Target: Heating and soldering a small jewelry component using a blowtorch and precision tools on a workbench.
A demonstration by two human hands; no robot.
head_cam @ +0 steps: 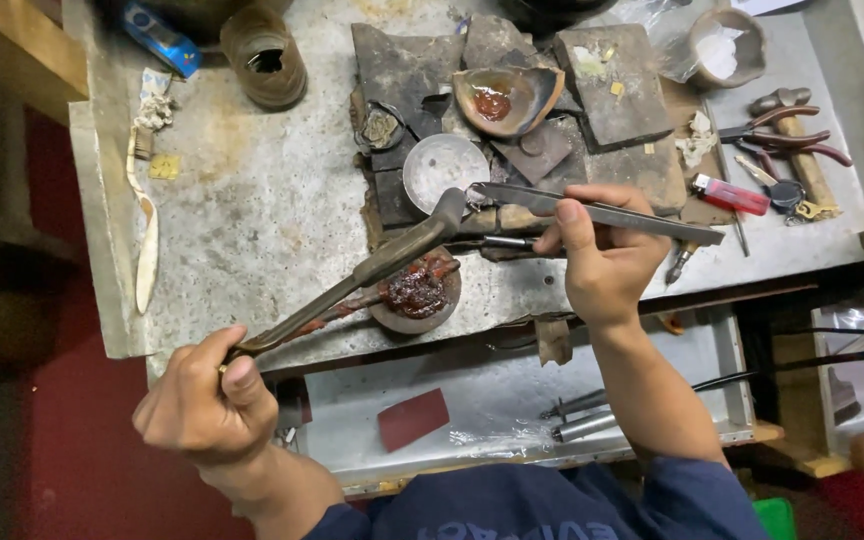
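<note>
Steel long-handled tongs (372, 270), gripped in the closed left hand (207, 405) at 7 o'clock, pinch a small ring (474, 196) at centre, steadying it while the right hand (602, 255), fingers wrapped, presses a flat grey metal file (642, 215) against it.

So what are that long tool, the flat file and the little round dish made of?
Pliers: apparently dark steel, dull with rusty patches. File, held in the right hand: grey metal, matte, straight flat blade. Round dish: probably light metal, pale silvery sheen. The left hand grips the pliers' handles.
</note>
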